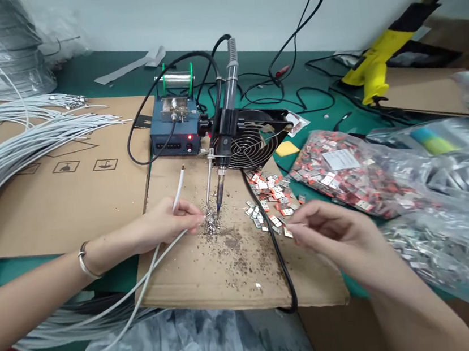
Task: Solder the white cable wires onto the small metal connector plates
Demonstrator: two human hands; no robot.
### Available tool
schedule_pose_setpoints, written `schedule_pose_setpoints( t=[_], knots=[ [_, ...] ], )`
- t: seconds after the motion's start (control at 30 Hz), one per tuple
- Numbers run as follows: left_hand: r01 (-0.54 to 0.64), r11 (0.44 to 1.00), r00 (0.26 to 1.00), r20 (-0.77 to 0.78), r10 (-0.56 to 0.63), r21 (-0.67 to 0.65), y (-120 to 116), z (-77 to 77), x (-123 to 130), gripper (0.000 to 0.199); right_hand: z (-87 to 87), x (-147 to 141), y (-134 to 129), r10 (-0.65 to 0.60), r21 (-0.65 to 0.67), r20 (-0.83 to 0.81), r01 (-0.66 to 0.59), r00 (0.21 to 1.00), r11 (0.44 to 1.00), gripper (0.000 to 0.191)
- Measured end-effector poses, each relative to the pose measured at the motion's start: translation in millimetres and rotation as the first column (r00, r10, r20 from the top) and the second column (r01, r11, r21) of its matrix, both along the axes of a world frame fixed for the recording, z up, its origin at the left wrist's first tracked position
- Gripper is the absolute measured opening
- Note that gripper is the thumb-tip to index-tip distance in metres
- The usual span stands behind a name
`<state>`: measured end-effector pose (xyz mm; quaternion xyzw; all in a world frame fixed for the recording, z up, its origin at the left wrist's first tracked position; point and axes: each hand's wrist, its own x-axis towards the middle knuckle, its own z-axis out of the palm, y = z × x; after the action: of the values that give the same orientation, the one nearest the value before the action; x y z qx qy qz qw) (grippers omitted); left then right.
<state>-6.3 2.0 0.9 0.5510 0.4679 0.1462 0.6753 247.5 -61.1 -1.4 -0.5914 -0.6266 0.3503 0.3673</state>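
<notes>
Both hands [172,223] [331,232] curl inward; left pinches white cable [179,189].

Centre of the workbench [81,75]: soldering iron [226,119], tip down over a cardboard sheet [179,284]; fan [252,149] behind the tip, to the right; control unit [173,132] to the iron's left, bearing a solder spool [175,79]. Left: cable bundle [43,147] on a second sheet [52,220], coils [7,64] behind. Right: loose connectors [278,195], then a connector bag [339,160], another bag [440,247] nearer. Left hand [170,223] left of the tip, right hand [338,232] nearest the loose connectors.
</notes>
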Motion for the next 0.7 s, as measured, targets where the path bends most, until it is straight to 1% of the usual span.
schedule_pose_setpoints(
  t=[0.07,0.13,0.2,0.3,0.37,0.47,0.7],
  knots=[
    [0.056,0.997,0.998,-0.016,-0.055,0.056,3.1,-1.7,1.5,0.017,-0.6,-21.1,3.5,0.088,-0.074,-0.093,-0.095,0.992,0.993,0.009],
    [0.097,0.989,0.995,-0.033,-0.094,0.11,4.1,-2.9,1.7,0.017,-4.5,-39.3,9.7,0.124,-0.198,-0.218,-0.168,0.968,0.966,0.009],
    [0.126,0.977,0.992,-0.029,-0.122,0.174,3.9,-4.5,1.6,0.016,-10.2,-52.9,16.7,0.1,-0.296,-0.361,-0.216,0.927,0.931,0.012],
    [0.155,0.955,0.988,-0.026,-0.154,0.251,2.7,-8.3,2.1,0.02,-17.5,-64.1,24.2,0.013,-0.36,-0.504,-0.224,0.864,0.906,0.021],
    [0.155,0.951,0.988,-0.042,-0.149,0.266,1.9,-10.3,3.0,0.023,-19.6,-66.5,26.5,-0.036,-0.388,-0.545,-0.214,0.838,0.897,0.025],
    [0.134,0.955,0.991,-0.054,-0.124,0.265,1.8,-10.7,4.7,0.023,-18.9,-65.8,27.3,-0.066,-0.41,-0.57,-0.214,0.819,0.887,0.027],
    [0.109,0.966,0.994,-0.028,-0.106,0.233,3.2,-6.6,5.6,0.02,-14.9,-64.2,27.8,-0.104,-0.432,-0.551,-0.177,0.828,0.884,0.024]
  ],
)
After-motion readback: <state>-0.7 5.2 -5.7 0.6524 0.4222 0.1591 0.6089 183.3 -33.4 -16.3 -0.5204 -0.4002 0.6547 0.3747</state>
